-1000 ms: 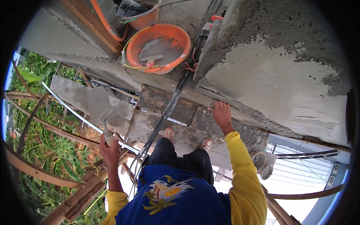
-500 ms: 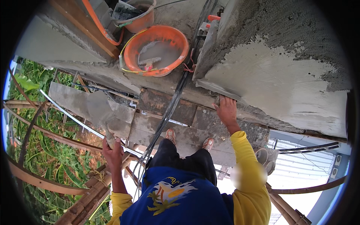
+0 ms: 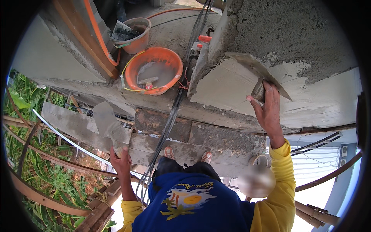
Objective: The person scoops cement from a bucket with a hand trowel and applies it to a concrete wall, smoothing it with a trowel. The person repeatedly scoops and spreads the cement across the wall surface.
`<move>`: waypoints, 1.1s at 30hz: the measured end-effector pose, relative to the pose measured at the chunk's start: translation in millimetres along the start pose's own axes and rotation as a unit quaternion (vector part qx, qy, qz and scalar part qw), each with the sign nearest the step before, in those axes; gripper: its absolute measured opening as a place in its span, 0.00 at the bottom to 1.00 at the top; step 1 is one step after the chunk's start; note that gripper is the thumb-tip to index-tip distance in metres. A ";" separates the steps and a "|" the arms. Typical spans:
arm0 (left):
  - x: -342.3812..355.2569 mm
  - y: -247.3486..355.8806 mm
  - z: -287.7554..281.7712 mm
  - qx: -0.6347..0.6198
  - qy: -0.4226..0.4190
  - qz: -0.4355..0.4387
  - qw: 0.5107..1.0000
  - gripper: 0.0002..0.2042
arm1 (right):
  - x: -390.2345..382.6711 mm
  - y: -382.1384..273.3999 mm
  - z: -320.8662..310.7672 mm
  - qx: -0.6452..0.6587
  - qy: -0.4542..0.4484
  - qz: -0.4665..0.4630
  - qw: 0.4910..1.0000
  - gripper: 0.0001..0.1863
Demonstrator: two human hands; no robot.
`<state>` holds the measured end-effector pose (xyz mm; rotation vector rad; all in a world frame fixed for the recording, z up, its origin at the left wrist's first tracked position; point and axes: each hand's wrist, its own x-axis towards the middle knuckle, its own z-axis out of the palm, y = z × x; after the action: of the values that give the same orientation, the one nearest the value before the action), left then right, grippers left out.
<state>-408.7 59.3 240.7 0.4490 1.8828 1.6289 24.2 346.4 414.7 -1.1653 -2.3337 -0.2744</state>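
Observation:
My right hand (image 3: 269, 110) is wrapped round the handle of a flat steel plastering trowel (image 3: 257, 69). The blade slants along the wall (image 3: 228, 87), which has smooth pale plaster low down and rough dark mortar higher up. Whether the whole blade touches the plaster, I cannot tell. Low on the left, my left hand (image 3: 121, 159) grips a rounded trowel (image 3: 104, 116) by its handle. Its grey-coated blade points away from me, over the planks. Most of its handle is hidden by my fingers.
An orange basin (image 3: 173, 79) of cloudy water holds a tool. Behind it stands a bucket (image 3: 137, 43). Black cables (image 3: 174, 110) run down the middle across the plank platform (image 3: 154, 145). Bamboo poles (image 3: 58, 160) and a drop to greenery lie left; another bucket (image 3: 259, 160) stands right.
My right hand has moved up and right from the wall's lower edge, and its trowel blade now shows broadly. The left hand still holds its trowel low. The whole view has shifted slightly.

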 end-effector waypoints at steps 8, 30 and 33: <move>7.3 -4.0 -6.0 -0.025 0.006 0.021 0.999 0.18 | 6.5 -22.8 -13.5 0.362 0.281 0.264 0.849 0.29; 9.6 10.8 -23.7 0.007 0.015 0.001 1.000 0.17 | -104.3 3.9 139.3 0.034 -0.040 0.000 0.999 0.30; 5.2 19.4 -10.2 0.013 -0.005 0.009 1.000 0.14 | -112.6 11.7 196.0 -0.027 -0.130 -0.079 0.988 0.24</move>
<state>-421.7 58.3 259.1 0.4863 1.9000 1.6113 20.2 353.5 188.5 -1.1001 -2.6677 -0.2560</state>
